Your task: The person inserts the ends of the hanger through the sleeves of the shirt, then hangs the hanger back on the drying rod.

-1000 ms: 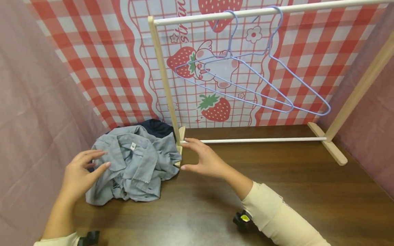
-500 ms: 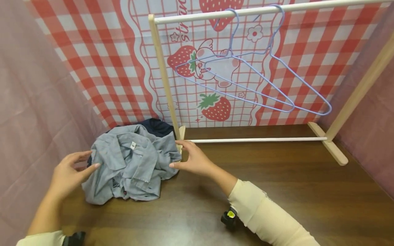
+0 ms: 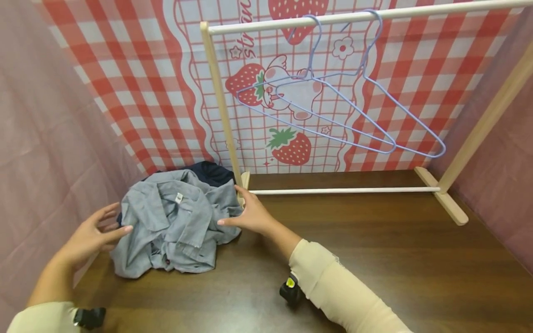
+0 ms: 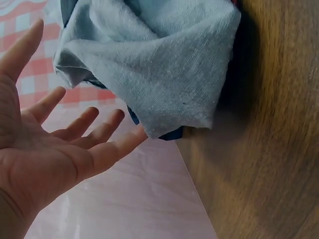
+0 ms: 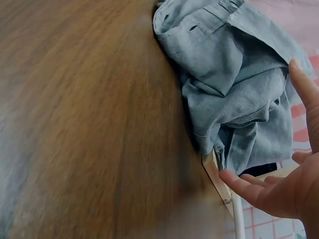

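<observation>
A crumpled grey-blue collared shirt (image 3: pixel 175 226) with a white neck label lies heaped on the table, over a dark navy cloth (image 3: pixel 212 173). At its left side is my left hand (image 3: pixel 89 238), fingers spread and relaxed; in the left wrist view a fingertip reaches the edge of the shirt (image 4: pixel 164 74). My right hand (image 3: pixel 254 215) is at the shirt's right side, thumb and fingers apart. The right wrist view has its fingers (image 5: pixel 244 186) right by the folds of the shirt (image 5: pixel 234 94). Neither hand grips anything.
A wooden clothes rack (image 3: pixel 222 111) with a white top rail (image 3: pixel 266 25) stands behind. Two lilac wire hangers (image 3: pixel 354 108) hang from it. A white lower bar (image 3: pixel 345 190) runs near the brown table (image 3: pixel 374 259). Pink drapes (image 3: pixel 62 129) flank the space.
Both hands have moved left: the left hand from over the shirt to its left edge, the right hand from beside the rack foot to the shirt's right edge. The shirt stays put.
</observation>
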The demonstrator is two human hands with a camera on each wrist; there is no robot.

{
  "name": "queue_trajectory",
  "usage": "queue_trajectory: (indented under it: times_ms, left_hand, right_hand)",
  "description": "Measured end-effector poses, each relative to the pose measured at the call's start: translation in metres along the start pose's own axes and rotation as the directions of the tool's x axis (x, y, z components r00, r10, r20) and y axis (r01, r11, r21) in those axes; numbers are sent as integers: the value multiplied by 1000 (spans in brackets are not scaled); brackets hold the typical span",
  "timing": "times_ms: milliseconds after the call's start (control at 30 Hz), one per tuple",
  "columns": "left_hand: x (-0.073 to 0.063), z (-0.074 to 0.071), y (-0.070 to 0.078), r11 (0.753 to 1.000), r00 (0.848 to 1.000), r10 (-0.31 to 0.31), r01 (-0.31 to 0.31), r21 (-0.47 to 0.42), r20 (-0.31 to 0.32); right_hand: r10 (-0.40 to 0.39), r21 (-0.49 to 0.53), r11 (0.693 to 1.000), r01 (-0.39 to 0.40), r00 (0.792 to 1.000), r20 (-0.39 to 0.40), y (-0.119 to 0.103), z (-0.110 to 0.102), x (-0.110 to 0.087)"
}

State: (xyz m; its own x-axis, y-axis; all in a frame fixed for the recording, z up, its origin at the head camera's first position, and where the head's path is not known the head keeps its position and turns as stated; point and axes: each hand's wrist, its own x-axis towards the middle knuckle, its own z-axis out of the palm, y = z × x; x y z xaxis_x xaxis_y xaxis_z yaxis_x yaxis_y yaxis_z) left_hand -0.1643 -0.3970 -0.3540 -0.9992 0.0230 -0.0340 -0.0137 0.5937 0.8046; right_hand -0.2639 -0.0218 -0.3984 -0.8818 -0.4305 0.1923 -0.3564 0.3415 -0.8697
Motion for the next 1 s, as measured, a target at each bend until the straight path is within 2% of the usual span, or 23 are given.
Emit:
queue_trajectory:
  times_ms: [100,233,400,533,733,867,1000]
  left_hand:
    - [3,-2,-3,999,999,-11,13,-46,51]
    - [7,-4,-4,994,995,-28,37,-100,96]
    - [12,-2,-6,988,989,-53,72,-134,136]
    - [15,2,-7,987,989,-74,91,-130,126]
    - [19,8,-3,993,991,-81,89,-77,102]
    - [24,12,-3,996,993,-65,70,-53,102]
    - [27,14,-4,996,995,-53,59,-65,89]
  right_hand:
    - [41,71,997,-42,999,6,-2,4,4]
    - [86,144,985,-93,995,54,-7,8,7]
    - [116,162,979,-127,990,77,-11,13,9]
    - [147,194,969,-152,988,40,-12,19,10]
    - [242,298,928,-226,970,-19,-14,28,14]
    - [303,308,907,-288,953,0,-14,30,16]
    - [324,269,909,-319,946,27,-16,31,16]
